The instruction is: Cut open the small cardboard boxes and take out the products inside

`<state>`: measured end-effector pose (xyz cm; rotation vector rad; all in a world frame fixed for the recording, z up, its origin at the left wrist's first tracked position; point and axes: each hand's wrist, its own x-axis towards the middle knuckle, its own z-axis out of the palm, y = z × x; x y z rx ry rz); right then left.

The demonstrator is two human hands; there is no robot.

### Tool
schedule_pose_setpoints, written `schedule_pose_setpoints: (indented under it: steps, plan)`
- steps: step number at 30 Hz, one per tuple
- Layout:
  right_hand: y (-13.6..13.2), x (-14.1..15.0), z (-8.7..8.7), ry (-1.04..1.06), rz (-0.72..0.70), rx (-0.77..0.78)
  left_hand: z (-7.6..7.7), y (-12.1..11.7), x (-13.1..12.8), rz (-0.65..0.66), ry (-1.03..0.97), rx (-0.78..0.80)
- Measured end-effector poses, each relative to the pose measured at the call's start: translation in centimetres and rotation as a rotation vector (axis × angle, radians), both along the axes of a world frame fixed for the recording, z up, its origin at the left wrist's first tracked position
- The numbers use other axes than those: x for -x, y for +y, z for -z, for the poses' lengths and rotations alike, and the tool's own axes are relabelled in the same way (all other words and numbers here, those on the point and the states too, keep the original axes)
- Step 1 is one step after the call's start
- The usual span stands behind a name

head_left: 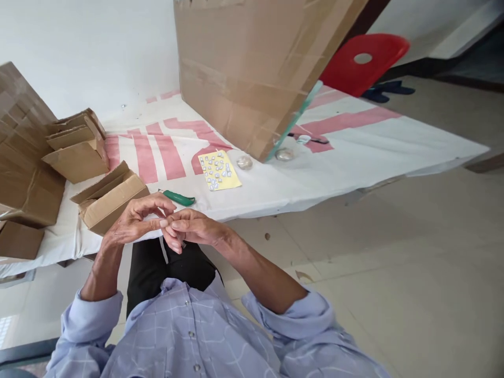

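Note:
My left hand (140, 220) and my right hand (197, 229) meet over the front edge of the table, above my lap. The thumb and fingers of each are drawn together, tips touching at the middle. Whatever they pinch is too small or hidden to name; a tiny dark spot shows below the right fingers. Just beyond them lies a green-handled utility knife (179, 198). Farther right, a yellow card (225, 179) carries several small whitish-grey pieces. A small open cardboard box (114, 205) stands close to my left hand.
A large cardboard box (252, 68) leans over the table's back, a greenish edge (295, 119) along its side. Two clear round items (244, 163) sit near it, with a dark-handled tool (315, 139) behind. More cardboard boxes (79, 149) crowd the left. A red chair (362, 63) stands beyond.

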<state>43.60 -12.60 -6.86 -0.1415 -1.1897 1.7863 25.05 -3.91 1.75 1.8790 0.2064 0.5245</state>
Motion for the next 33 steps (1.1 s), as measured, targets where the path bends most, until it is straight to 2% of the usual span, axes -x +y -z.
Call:
schedule_pose_setpoints:
  steps: [7,13,19,23,28,30,33]
  plan:
    - [-1.2,-1.0,-0.6,0.037,0.002,0.077,-2.2,-0.5,-2.0,-0.06,0.151,-0.094]
    - [-1.5,-1.5,-0.2,0.083,0.016,0.076,-2.2,-0.7,-2.1,-0.131,0.178,-0.072]
    - [-1.5,-1.7,0.3,0.107,0.02,0.07,-2.0,-0.7,-2.6,-0.009,0.184,-0.128]
    - [-1.5,-1.5,0.4,0.097,0.017,0.066,-1.9,-0.9,-3.1,-0.019,0.133,-0.119]
    - [-1.4,-1.3,0.4,0.097,0.017,0.08,-2.5,-1.3,-3.1,-0.031,0.159,-0.15]
    - [-1.3,-1.7,0.6,0.044,0.061,0.096,-2.6,-1.3,-2.9,-0.045,0.162,-0.174]
    - [-1.0,-2.9,0.8,-0.069,0.251,0.126,-2.6,-1.0,-2.5,-0.107,0.157,-0.239]
